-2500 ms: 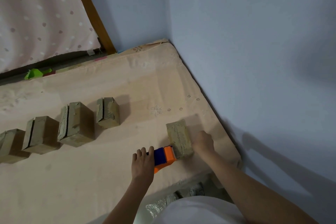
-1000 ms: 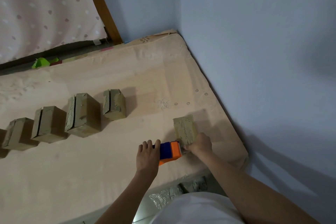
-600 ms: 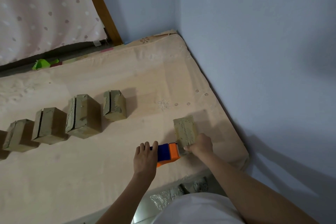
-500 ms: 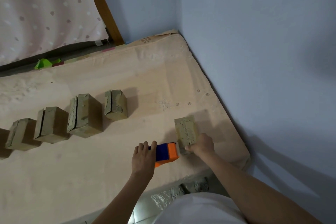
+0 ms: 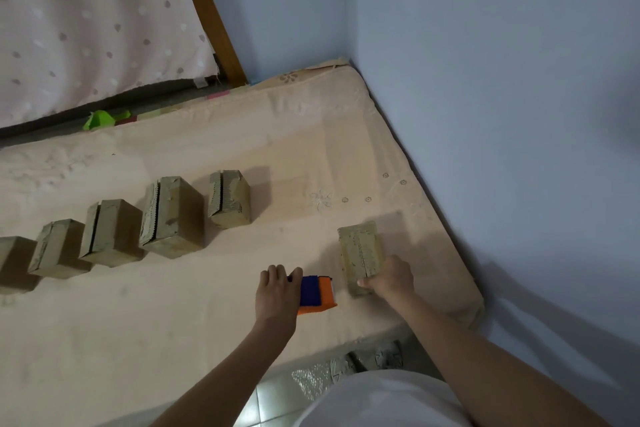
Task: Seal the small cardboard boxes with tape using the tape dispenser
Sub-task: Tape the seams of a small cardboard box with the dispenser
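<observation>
Your left hand (image 5: 277, 295) covers the near end of the tape dispenser (image 5: 317, 294); only its blue and orange body shows, and the roll and cutting edge cannot be made out. Your right hand (image 5: 389, 279) hides the near right corner of the box (image 5: 360, 255) it holds, and its fingers (image 5: 363, 282) are mostly out of sight behind that box. The leftmost box (image 5: 12, 263) of the row is cut off by the left edge. Whether tape already lies on any box is too blurred to tell. The green object (image 5: 100, 118) beyond the mattress (image 5: 173, 322) is partly hidden and unidentifiable. The mattress runs off the left and bottom edges.
</observation>
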A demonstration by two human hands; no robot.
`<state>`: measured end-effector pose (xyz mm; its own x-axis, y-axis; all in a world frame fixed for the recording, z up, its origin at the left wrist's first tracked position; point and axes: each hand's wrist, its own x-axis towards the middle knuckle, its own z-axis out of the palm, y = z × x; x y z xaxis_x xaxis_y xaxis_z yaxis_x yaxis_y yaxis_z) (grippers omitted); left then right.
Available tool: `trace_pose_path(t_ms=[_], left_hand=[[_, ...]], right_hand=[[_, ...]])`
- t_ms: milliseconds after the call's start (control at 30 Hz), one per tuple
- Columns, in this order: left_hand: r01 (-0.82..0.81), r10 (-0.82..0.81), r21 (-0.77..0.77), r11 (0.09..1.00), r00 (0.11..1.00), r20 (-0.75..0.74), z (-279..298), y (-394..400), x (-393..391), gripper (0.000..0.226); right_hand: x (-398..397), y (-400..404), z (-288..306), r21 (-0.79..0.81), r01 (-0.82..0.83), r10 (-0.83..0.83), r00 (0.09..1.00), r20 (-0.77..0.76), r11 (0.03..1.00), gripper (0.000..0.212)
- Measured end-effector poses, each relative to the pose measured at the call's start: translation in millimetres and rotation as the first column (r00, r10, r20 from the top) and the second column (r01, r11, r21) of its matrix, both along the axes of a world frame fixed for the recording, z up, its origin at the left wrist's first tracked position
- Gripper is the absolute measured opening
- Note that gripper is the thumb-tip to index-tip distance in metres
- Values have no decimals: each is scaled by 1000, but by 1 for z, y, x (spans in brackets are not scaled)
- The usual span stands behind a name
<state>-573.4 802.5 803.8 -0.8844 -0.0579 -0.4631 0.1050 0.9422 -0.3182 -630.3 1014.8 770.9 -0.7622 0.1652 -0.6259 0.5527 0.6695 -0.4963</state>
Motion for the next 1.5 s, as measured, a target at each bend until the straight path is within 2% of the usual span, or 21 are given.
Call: trace_pose_path(t_ms=[267,400,567,633,733,833,1000,1200,1300,1367,1400,1433,1500], left_hand=[[32,-21,-147,989,997,76,-5,34,-14,57],[-17,34,-173,985,995,97,-11,44,-21,56],[-42,79,-264,964,988,130,-18,27,-23,55],[-141,166,-198,970,979,116,-26,12,-22,52],[-338,337,-8,941,937,95,-33,0,-22,41],[-458,439,151,876,887,146,-38,-1,-23,34],[-623,603,294,725,780,166,-48,0,-15,31],[-731,745,442,520,641,183,-59,-5,-11,21],[-669,805,567,481,593,16,-58,2,-16,18],[-555,840,741,378,542,-22,-53,14,-20,17],[-532,840,801,276,539,69,-53,23,-22,18],[-554,819,823,128,527,227,-52,34,-22,21],[-636,672,716,-290,398,625,-50,51,-22,30]], right_hand=[[1,-2,3,-18,-16,16,1000,3,1000,48],[1,-3,3,-12,-17,17,1000,6,1000,46],[1,0,6,30,-47,47,999,11,998,58],[2,0,7,38,-47,47,999,6,998,61],[1,-1,7,28,-58,58,998,11,998,60],[1,1,7,14,-53,53,999,2,998,58],[2,2,4,28,-64,64,998,1,998,59],[2,4,1,33,-82,82,997,-12,996,61],[1,4,2,30,-92,93,996,-6,995,60],[0,5,2,27,-88,88,996,-3,996,59],[-1,6,3,26,-81,81,997,-1,996,60],[-2,8,4,26,-72,72,997,6,997,61],[-4,9,4,23,-54,54,998,20,998,63]])
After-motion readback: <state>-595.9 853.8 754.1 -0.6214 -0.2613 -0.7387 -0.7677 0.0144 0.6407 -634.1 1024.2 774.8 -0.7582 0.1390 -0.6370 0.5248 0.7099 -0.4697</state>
